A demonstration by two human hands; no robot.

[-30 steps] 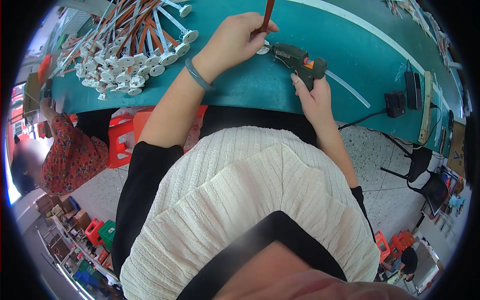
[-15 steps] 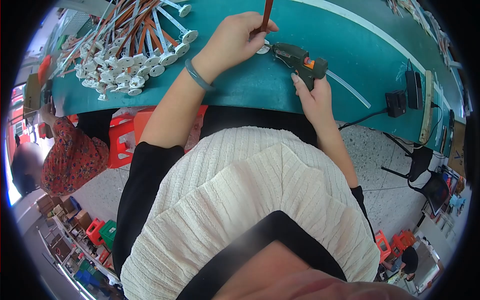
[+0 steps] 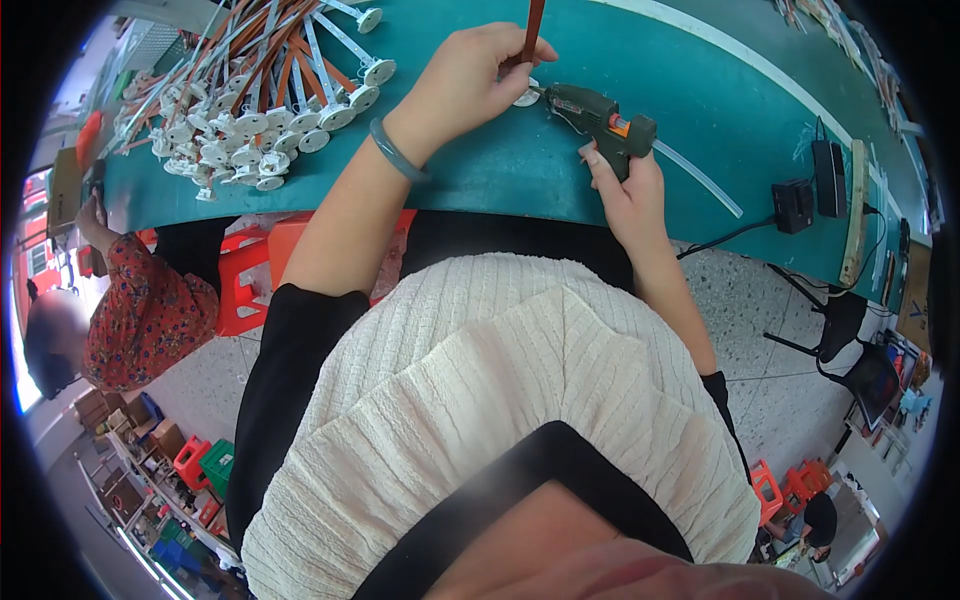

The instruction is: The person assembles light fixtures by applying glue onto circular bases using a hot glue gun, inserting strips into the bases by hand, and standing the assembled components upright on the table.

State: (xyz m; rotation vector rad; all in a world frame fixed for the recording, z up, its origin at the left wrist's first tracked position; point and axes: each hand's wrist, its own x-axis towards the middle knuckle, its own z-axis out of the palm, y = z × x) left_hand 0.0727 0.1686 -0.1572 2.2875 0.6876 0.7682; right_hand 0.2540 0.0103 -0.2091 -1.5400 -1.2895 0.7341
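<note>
Red stool [image 3: 240,282] beside flower-patterned sleeve [image 3: 128,268]

Dark green glue gun [image 3: 590,108] points at a white disc [image 3: 527,97]; brown strip [image 3: 535,28] nearby.

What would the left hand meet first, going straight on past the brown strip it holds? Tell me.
Past the left hand and brown strip, the way looks free over the green tabletop, probably as far as the white band. The hand's height is unclear.
</note>
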